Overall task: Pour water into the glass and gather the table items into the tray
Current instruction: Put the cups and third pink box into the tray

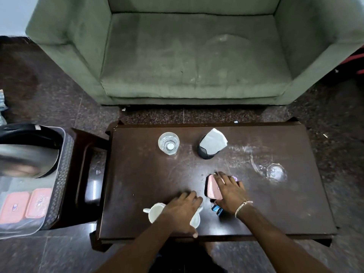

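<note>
The left hand [182, 211] lies spread over two white cups [155, 212]; the right hand [229, 192] clasps a pink box [212, 189]. The glass [168, 143] stands clear, upright.

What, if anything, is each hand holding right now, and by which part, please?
The left hand covers two white cups from above, over their rims. The right hand lies on a pink box, gripping its sides. Neither looks lifted.

My left hand [182, 210] is hiding part of the white ceramic cups [155, 212]; my right [229, 193] is covering the pink flat case [211, 187].
</note>
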The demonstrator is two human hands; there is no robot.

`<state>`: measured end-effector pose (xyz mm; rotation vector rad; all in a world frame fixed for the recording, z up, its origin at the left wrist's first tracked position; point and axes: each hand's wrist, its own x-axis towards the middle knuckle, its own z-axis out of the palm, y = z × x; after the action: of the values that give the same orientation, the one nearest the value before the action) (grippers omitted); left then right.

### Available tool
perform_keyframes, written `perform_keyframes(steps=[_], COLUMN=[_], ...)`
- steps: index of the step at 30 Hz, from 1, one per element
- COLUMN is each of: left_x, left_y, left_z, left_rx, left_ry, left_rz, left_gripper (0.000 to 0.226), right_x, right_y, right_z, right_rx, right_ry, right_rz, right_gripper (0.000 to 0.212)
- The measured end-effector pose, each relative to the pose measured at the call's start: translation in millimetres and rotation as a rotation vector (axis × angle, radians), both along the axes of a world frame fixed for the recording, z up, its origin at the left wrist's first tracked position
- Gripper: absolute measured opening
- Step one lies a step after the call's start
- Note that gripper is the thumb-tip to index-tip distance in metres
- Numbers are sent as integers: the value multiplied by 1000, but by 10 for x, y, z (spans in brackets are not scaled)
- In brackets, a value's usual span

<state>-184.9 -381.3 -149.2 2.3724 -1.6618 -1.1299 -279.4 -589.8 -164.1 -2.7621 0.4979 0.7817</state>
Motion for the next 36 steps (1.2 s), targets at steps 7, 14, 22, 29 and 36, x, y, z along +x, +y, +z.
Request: perform_keyframes(steps=[7,14,22,29,36], left_x=[-154,-145,372,1020,1594], left_y=[3,-10,141,934,2316], left_z=[-40,-74,140,649,1366], left_rx=[86,57,-145,-427,-398], left_ry=[-73,-118,-157,-318,-426], left_rz=[-47,17,264,493,876], left_gripper=[80,67,58,58,60], right_x=[-23,-16,331,1055,1929], right_y=[-7,-9,179,747,1879], right_z=[-66,-82,197,761,1264], right_rx=[9,19,58,110,274], right_ry=[-25,-59,-159,-293,-481], right_rz=[11,-12,-57,27,172], right_gripper=[97,98,96,103,103])
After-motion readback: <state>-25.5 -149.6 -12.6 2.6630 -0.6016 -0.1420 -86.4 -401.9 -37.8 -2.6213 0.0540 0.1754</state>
